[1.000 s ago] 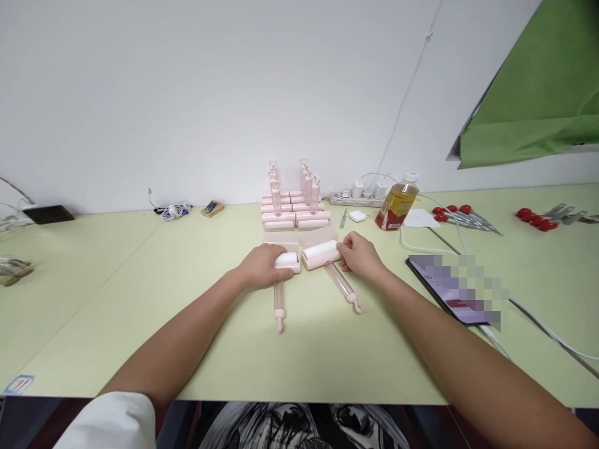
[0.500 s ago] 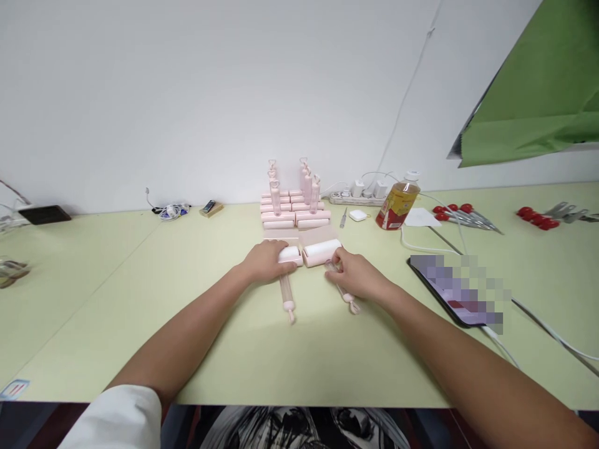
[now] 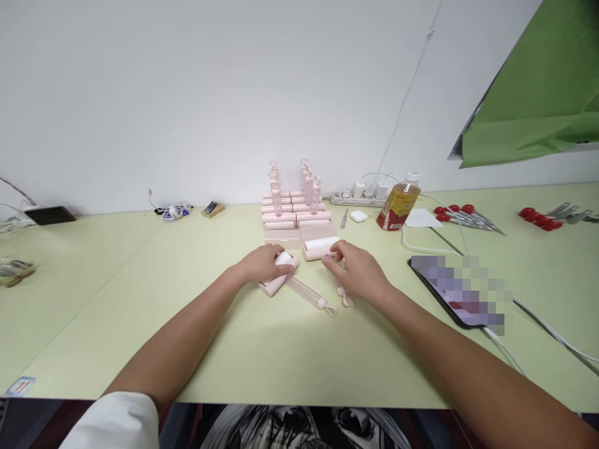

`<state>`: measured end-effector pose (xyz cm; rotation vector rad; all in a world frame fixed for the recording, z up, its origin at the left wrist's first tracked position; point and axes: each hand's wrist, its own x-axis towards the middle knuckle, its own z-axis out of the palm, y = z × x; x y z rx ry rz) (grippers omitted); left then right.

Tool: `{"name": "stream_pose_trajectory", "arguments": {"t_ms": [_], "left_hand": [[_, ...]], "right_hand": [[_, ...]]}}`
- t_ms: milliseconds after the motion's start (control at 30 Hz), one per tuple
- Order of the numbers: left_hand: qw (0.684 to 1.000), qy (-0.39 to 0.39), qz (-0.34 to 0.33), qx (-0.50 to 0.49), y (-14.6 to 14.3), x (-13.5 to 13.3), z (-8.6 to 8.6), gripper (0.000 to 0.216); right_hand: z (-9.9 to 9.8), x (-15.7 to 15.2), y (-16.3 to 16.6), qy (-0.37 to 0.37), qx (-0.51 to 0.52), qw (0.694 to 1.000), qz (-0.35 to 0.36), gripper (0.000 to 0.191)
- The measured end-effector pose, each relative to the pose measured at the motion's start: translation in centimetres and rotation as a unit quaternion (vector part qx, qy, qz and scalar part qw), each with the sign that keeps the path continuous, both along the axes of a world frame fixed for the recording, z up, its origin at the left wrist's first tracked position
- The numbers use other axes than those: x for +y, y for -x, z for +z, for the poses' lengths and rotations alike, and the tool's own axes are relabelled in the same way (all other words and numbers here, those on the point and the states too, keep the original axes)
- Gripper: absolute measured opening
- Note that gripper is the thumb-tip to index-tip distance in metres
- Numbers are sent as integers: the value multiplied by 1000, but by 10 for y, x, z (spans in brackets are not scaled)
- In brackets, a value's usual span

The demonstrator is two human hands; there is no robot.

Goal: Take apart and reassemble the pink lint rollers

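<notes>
Two pink lint rollers sit in front of me on the pale green table (image 3: 140,299), one under each hand. My left hand (image 3: 260,264) is curled down over the white head of the left roller (image 3: 309,293), clamping it against the tabletop. This roller lies skewed, its clear handle running out towards my right and ending just beside the tip of the other handle. I judge that comes of holding it by the head alone, so the long end is free to swing. My right hand (image 3: 359,272) has thumb and fingertips closed on the neck of the right roller (image 3: 320,247), where handle meets head, a grip that leaves the white roll in plain sight. Behind both, near the wall, stands the stack of pink rollers (image 3: 294,212), flat pieces below and upright ones on top. Off to my right, a bottle (image 3: 397,206) and a tablet (image 3: 456,290) lie well apart from the hands.
</notes>
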<state>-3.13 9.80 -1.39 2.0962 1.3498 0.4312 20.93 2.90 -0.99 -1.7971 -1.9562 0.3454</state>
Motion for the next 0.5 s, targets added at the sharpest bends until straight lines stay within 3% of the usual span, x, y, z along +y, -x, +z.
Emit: {"name": "stream_pose_trajectory", "arguments": {"t_ms": [100,200,367,500], "left_hand": [[998,48,18,24,-5,-10,1,48],[997,46,39,48,-9,-24,2,51],[995,8,78,57,-11,-45,-3,57],[990,38,110,81,-11,-51,-7,58]], "right_hand": [[3,-15,14,14,10,995,98,27],[-1,-26,28,50,11,984,169,35],[-11,-28,39,89,21,980,179,29],[-15,-27,40,95,10,977,189,26]]}}
